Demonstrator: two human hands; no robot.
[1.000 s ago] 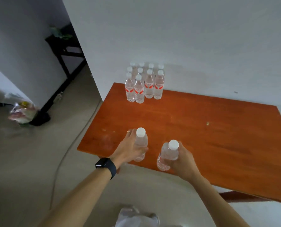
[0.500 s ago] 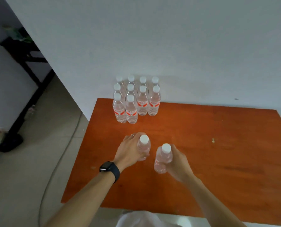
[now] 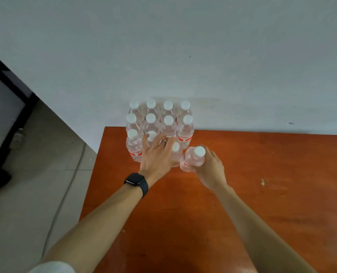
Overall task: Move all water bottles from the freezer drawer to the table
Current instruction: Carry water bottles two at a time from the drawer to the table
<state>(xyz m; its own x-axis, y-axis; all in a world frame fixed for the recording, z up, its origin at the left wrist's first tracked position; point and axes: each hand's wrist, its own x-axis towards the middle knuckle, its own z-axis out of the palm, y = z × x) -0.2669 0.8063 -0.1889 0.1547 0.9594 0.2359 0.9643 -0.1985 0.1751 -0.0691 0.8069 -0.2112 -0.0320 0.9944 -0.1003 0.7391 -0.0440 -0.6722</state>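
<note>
On the far left corner of the table (image 3: 262,194), close to the white wall (image 3: 203,56), a bunch of water bottles (image 3: 168,123) stands in rows, all with white caps. The left hand (image 3: 156,156) reaches over the near row with its fingers (image 3: 147,140) straight and spread wide, and a ring (image 3: 164,140) shows on one finger. Just to the right of this hand stands one more bottle (image 3: 176,154), touching the side of the hand. The thumb is hidden, so I cannot tell if it holds on. The right hand (image 3: 211,170) is just beside it, with its fingers curled round a second bottle (image 3: 193,160) that leans to the left, low by the table top. A black watch (image 3: 137,183) sits on the left wrist. Grey floor (image 3: 36,184) lies to the left of the table.
</note>
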